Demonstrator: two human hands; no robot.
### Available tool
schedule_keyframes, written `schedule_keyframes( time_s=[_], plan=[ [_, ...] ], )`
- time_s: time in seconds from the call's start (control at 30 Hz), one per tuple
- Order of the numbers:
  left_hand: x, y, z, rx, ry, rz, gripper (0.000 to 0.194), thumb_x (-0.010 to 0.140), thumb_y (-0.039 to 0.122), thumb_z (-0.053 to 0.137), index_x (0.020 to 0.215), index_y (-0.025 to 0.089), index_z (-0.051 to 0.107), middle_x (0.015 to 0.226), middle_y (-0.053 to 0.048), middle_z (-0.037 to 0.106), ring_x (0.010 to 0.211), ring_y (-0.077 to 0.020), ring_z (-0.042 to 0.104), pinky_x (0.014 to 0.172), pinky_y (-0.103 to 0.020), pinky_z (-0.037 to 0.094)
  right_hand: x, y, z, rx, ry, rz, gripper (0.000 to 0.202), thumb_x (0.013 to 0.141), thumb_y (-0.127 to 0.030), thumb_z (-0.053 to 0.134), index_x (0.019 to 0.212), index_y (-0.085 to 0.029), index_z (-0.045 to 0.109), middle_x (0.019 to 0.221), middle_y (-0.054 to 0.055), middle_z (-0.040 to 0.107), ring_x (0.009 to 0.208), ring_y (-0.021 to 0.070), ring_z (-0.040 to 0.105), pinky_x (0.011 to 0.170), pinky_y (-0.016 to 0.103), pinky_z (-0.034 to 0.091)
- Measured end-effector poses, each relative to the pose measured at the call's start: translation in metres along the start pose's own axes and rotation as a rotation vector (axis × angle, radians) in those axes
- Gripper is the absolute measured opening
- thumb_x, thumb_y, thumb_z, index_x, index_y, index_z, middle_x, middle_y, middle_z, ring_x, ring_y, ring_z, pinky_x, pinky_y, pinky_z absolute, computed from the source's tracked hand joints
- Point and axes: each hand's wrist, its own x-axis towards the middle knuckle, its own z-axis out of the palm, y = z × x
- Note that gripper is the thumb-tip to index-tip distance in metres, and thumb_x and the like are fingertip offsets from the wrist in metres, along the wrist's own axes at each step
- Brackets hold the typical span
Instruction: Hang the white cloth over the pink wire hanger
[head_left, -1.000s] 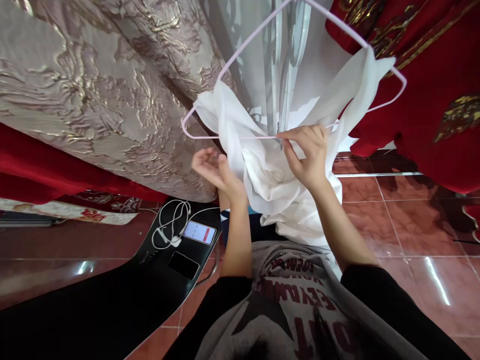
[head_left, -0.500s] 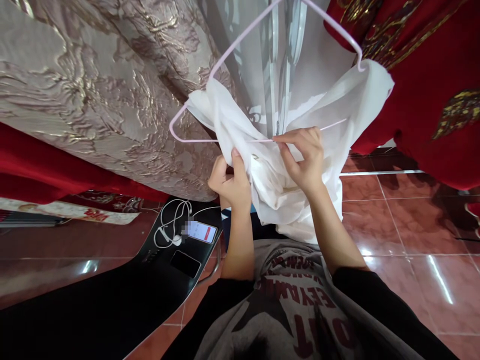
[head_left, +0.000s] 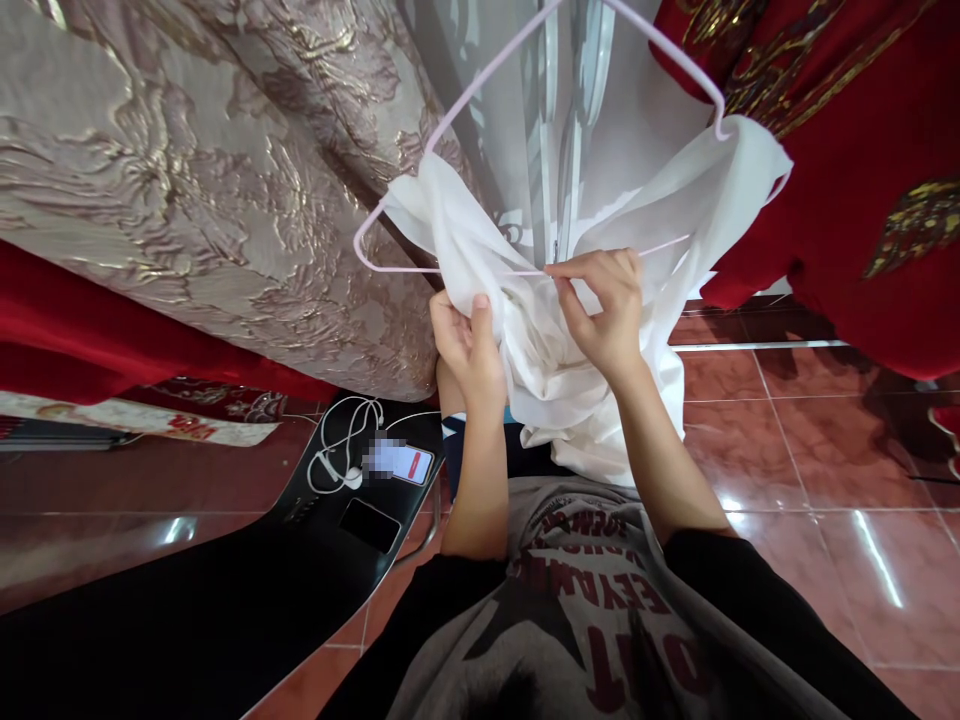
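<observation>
A white garment hangs over both sloping ends of a pale pink hanger, its lower part bunched near my lap. My left hand grips the garment's left edge, thumb on top of the cloth. My right hand is closed in a pinch on the hanger's thin bottom bar, near its middle. The bar's left corner sticks out bare past the fabric, while cloth covers most of the right corner. The top of the hanger runs out of view.
Textured beige-gold cloth hangs at left, red embroidered garments at right. A black chair at lower left bears a lit phone, a dark phone and white earphones. Red tiles cover the floor.
My left hand has shifted slightly right with the garment's edge. The hanger's left corner has risen a little and moved right. My right hand has barely moved.
</observation>
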Motion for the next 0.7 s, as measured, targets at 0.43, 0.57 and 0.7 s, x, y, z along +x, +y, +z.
schedule_keyframes(
  time_s=[0.43, 0.57, 0.7],
  plan=[
    [0.007, 0.021, 0.0, -0.003, -0.012, -0.039, 0.023, 0.091, 0.039, 0.079, 0.096, 0.017, 0.073, 0.089, -0.002, 0.073, 0.086, -0.0187, 0.07, 0.08, -0.03, 0.056, 0.003, 0.003, 0.0, -0.041, 0.051, -0.031, 0.027, 0.105, -0.034, 0.052, 0.099, -0.024, 0.076, 0.092, 0.0, 0.074, 0.088, 0.0141, 0.061, 0.097, 0.039, 0.044],
    [0.023, 0.045, -0.015, -0.061, -0.025, -0.102, 0.014, 0.085, 0.028, 0.083, 0.086, 0.018, 0.074, 0.082, 0.0, 0.072, 0.079, -0.0171, 0.068, 0.075, -0.03, 0.055, 0.005, 0.004, 0.001, -0.002, 0.055, -0.041, 0.024, 0.106, -0.034, 0.053, 0.097, -0.025, 0.074, 0.091, -0.001, 0.073, 0.088, 0.0137, 0.062, 0.096, 0.039, 0.043],
    [0.067, 0.072, -0.024, -0.288, -0.122, -0.103, 0.012, 0.082, 0.023, 0.085, 0.082, 0.019, 0.074, 0.077, 0.0, 0.072, 0.073, -0.0166, 0.067, 0.08, -0.034, 0.059, 0.005, 0.004, -0.001, 0.028, 0.058, -0.053, 0.023, 0.105, -0.035, 0.054, 0.098, -0.024, 0.073, 0.091, -0.001, 0.073, 0.088, 0.0139, 0.061, 0.097, 0.04, 0.043]
  ],
)
